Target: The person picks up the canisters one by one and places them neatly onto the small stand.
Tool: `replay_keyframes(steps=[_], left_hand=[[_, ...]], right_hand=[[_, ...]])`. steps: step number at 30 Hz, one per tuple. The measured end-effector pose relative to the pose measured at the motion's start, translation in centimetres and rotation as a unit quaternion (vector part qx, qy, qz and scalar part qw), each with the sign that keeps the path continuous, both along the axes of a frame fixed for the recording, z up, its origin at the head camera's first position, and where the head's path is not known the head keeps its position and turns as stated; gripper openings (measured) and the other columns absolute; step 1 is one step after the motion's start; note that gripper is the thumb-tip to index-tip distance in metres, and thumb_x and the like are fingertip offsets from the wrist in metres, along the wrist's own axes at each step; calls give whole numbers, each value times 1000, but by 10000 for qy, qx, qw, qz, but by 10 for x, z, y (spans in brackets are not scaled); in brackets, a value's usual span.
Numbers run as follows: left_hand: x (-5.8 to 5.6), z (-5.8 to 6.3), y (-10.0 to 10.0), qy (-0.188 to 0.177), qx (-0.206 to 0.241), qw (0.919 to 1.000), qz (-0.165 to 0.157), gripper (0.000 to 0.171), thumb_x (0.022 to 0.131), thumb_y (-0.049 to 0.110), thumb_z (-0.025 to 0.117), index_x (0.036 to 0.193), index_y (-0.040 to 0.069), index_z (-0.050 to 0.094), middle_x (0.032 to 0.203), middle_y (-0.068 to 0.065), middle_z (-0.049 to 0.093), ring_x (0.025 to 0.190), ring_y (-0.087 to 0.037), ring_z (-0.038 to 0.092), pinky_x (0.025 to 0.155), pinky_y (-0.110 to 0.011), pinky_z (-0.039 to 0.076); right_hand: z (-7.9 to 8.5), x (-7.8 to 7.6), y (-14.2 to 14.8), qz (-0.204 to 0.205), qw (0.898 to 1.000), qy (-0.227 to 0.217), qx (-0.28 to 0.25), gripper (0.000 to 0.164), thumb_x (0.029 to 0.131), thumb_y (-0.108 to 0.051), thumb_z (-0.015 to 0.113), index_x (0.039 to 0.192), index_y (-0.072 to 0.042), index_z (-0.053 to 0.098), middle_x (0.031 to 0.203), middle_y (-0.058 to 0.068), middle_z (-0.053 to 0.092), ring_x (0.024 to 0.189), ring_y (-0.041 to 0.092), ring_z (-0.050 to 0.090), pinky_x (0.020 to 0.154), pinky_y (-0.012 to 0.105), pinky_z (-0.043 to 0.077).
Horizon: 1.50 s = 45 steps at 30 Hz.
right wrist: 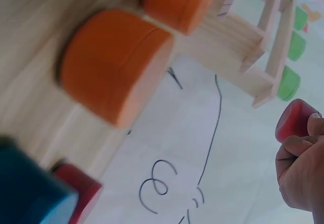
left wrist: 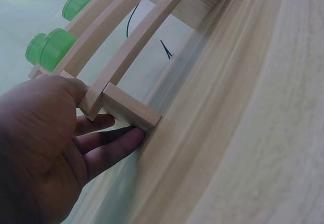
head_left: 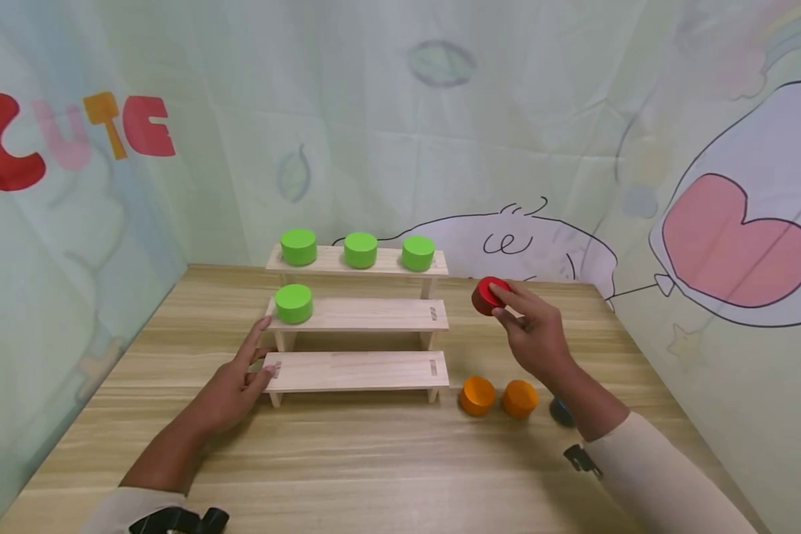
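Note:
A three-tier wooden stand (head_left: 357, 371) rises on the table. My left hand (head_left: 235, 386) holds its left end, thumb on the lowest step, index finger reaching the middle step's corner; the left wrist view shows other fingers by the front leg (left wrist: 132, 105). Three green cylinders (head_left: 360, 250) line the top step, and another green cylinder (head_left: 294, 304) sits at the left of the middle step. To the right of the stand, my right hand (head_left: 537, 334) pinches a red cylinder (head_left: 486, 298) between thumb and fingers, raised above the table.
Two orange cylinders (head_left: 477, 395) stand right of the lowest step. A dark blue cylinder (head_left: 562, 412) is partly covered by the right forearm. In the right wrist view a second red cylinder (right wrist: 80, 189) shows beside it. Printed cloth walls (head_left: 374, 133) enclose the table (head_left: 347, 460).

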<state>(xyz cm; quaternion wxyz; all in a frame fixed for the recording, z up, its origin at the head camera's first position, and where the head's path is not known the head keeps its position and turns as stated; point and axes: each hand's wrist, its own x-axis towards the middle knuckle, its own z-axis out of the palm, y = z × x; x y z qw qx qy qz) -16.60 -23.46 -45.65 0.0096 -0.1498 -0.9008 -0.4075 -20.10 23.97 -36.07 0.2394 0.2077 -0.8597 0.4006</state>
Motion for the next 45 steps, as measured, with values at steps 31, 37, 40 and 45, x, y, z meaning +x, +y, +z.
replay_keyframes(steps=[31,37,40,45], left_hand=[[-1,0,-1,-34,42,10000,-9,78,105,25,47,155,47,-9,147,-36,41,102,-35,72,81,-44,58],[-2,1,-1,-35,-6,10000,2,78,106,25,47,155,48,-10,147,-36,42,103,-35,71,84,-47,57],[-2,1,-1,-23,21,10000,-2,78,106,25,47,155,48,-9,147,-37,42,104,-37,71,85,-50,57],[-1,0,0,-43,80,9999,-43,78,106,25,47,156,46,-9,147,-37,41,105,-41,70,86,-52,56]], right_hand=[[21,-13,-100,854,9939,267,-643,46,93,-7,65,137,-22,61,144,1,57,126,23,60,72,28,60],[19,-13,-115,861,9941,200,-625,46,93,-6,65,136,-23,61,147,7,55,130,25,57,78,33,60],[21,-11,-125,941,9937,-12,-607,45,92,-6,67,135,-20,63,147,8,56,130,25,58,78,33,60],[19,-11,-139,934,9939,-397,-429,44,91,-9,69,132,-23,65,145,4,57,128,23,59,75,27,60]])
